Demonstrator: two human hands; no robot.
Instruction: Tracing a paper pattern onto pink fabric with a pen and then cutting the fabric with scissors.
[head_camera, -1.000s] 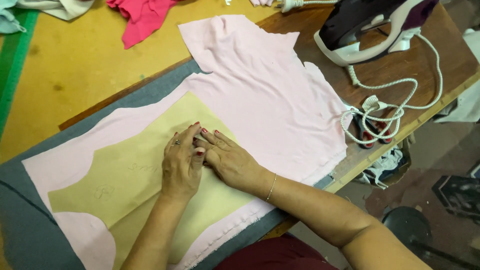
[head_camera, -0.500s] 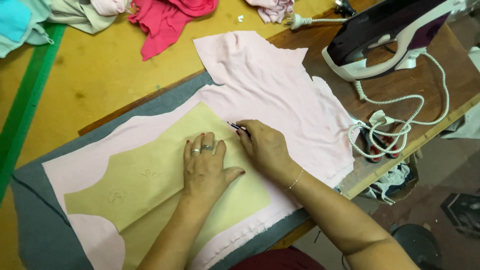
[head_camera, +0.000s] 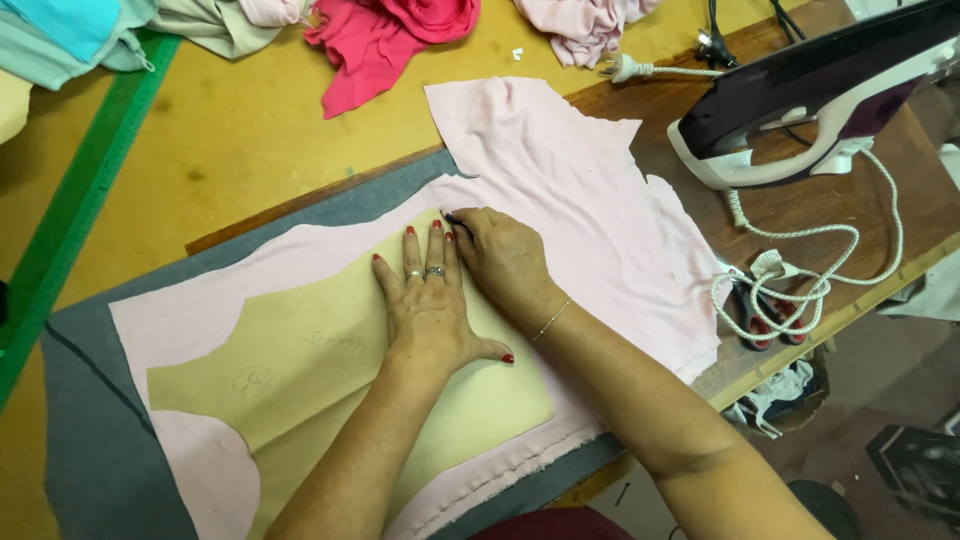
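Observation:
A yellow paper pattern (head_camera: 290, 360) lies on pale pink fabric (head_camera: 580, 190), which is spread over a grey mat (head_camera: 90, 440). My left hand (head_camera: 430, 300) presses flat on the pattern with fingers spread, rings on two fingers. My right hand (head_camera: 505, 255), with a thin bracelet at the wrist, sits just to its right. It pinches a small dark marking tool (head_camera: 452, 217) whose tip touches the fabric at the pattern's upper corner. The two hands touch side by side.
A purple and white iron (head_camera: 810, 100) rests on the wooden board at the right, its white cord (head_camera: 830, 260) looped near scissors (head_camera: 750, 305) by the table edge. Red cloth (head_camera: 390, 40), pink scraps (head_camera: 585, 25) and a green strip (head_camera: 70, 200) lie on the yellow tabletop.
Both hands have slid up the pattern toward its upper corner. My left hand has flattened with fingers spread, and the tool tip in my right hand now sits at the corner.

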